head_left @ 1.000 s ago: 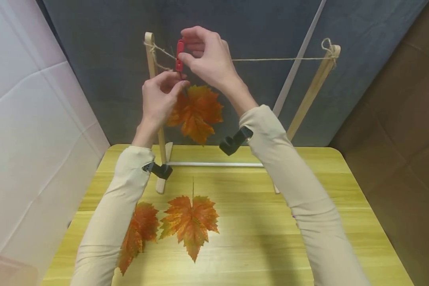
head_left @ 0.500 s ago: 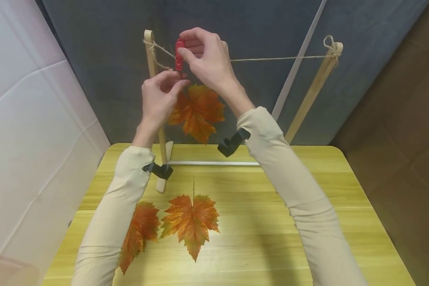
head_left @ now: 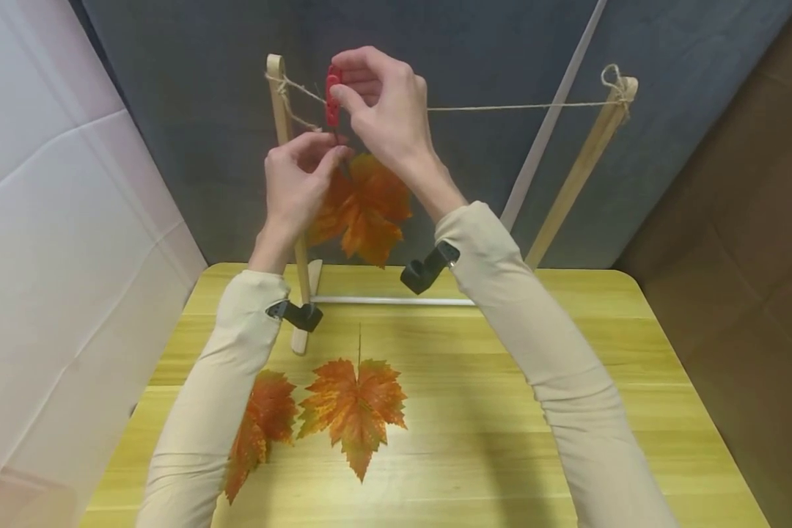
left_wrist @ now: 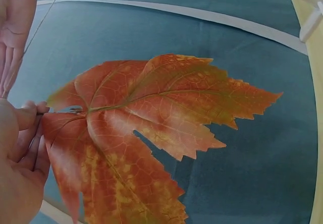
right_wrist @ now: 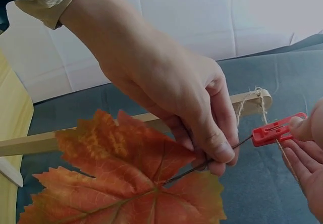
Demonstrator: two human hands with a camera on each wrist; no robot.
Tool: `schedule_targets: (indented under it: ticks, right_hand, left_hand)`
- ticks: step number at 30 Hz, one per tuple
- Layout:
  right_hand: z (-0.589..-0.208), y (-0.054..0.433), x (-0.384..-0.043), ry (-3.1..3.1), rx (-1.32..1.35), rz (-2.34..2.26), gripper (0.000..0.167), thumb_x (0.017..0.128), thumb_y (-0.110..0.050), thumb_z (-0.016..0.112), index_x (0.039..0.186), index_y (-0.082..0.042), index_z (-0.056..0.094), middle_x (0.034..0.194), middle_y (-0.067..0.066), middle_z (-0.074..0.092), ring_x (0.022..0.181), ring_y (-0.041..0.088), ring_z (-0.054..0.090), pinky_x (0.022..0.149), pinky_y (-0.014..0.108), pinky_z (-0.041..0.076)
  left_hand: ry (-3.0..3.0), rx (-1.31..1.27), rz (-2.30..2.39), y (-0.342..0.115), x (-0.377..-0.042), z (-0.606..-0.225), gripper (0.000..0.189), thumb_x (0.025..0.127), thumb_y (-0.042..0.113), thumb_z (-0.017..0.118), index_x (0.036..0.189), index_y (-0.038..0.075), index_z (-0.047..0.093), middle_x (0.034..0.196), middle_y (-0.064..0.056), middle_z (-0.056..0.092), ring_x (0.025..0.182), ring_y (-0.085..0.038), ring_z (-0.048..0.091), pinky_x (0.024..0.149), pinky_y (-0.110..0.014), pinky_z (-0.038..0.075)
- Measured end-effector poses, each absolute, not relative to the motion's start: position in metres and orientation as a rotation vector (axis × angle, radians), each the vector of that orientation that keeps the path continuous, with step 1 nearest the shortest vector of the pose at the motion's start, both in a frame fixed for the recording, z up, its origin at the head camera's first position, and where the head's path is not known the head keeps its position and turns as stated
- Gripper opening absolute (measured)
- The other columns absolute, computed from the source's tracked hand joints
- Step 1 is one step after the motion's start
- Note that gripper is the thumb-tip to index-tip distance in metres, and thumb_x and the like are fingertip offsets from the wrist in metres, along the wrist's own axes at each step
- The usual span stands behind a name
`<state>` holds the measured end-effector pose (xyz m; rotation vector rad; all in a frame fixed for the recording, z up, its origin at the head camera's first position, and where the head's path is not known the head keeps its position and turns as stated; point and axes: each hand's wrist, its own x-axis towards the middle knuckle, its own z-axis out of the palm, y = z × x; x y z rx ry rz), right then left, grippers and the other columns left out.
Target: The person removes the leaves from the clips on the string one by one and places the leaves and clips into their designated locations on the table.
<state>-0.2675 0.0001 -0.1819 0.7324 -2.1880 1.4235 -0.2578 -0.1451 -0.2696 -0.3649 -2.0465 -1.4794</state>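
My left hand pinches the thin dark stem of an orange maple leaf between thumb and fingers. In the left wrist view the leaf spreads out beside the left hand. Just above, my right hand grips a red clothespin between thumb and fingers. The right wrist view shows the clothespin on the twine, with the upper end of the stem reaching its tip. Whether the clothespin's tip clamps the stem is hard to tell.
Twine runs between two wooden posts, the left post and the right post. On the wooden table lie two more maple leaves, a middle leaf and a left leaf partly behind the left sleeve. A white bar joins the stand's base.
Both hands stay almost in place, still holding the stem and the clothespin. The hanging leaf shifts and turns slightly, and the head view drifts a little.
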Motion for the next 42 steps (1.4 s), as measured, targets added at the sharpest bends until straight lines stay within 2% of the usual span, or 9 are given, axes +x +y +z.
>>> schedule_targets:
  ticks: [11, 19, 27, 42]
  right_hand:
    - [-0.176, 0.005, -0.26, -1.995, 0.737, 1.579, 0.028, 0.092, -0.007, 0.074, 0.118, 0.0, 0.071, 0.116, 0.012, 0.075, 0.105, 0.014, 0.072, 0.094, 0.016, 0.053]
    - [-0.172, 0.014, -0.261, -1.838, 0.747, 1.68, 0.027, 0.089, -0.004, 0.075, 0.114, 0.004, 0.071, 0.113, 0.015, 0.075, 0.101, 0.013, 0.073, 0.095, 0.018, 0.054]
    - [-0.176, 0.018, -0.265, -1.842, 0.71, 1.633, 0.023, 0.09, -0.006, 0.076, 0.111, 0.001, 0.072, 0.11, 0.012, 0.076, 0.1, 0.011, 0.074, 0.095, 0.018, 0.053]
    - [-0.183, 0.036, -0.267, -1.835, 0.676, 1.554, 0.019, 0.09, -0.006, 0.076, 0.108, 0.002, 0.073, 0.107, 0.012, 0.076, 0.095, 0.012, 0.074, 0.094, 0.019, 0.054]
  left_hand:
    - [-2.092, -0.352, -1.483, -0.149, -0.253, -0.278, 0.021, 0.095, 0.02, 0.073, 0.106, 0.002, 0.077, 0.101, -0.009, 0.078, 0.083, -0.005, 0.068, 0.075, -0.017, 0.053]
    - [-2.119, -0.34, -1.465, -0.153, -0.25, -0.287, 0.021, 0.095, 0.019, 0.072, 0.107, 0.002, 0.077, 0.104, -0.012, 0.078, 0.085, -0.005, 0.069, 0.08, -0.017, 0.055]
    - [-2.103, -0.351, -1.47, -0.153, -0.251, -0.293, 0.019, 0.095, 0.016, 0.073, 0.105, 0.001, 0.077, 0.102, -0.013, 0.078, 0.084, -0.002, 0.07, 0.076, -0.017, 0.054]
    - [-2.123, -0.341, -1.487, -0.155, -0.248, -0.297, 0.018, 0.096, 0.016, 0.072, 0.105, 0.002, 0.077, 0.101, -0.013, 0.078, 0.086, -0.004, 0.071, 0.083, -0.018, 0.055]
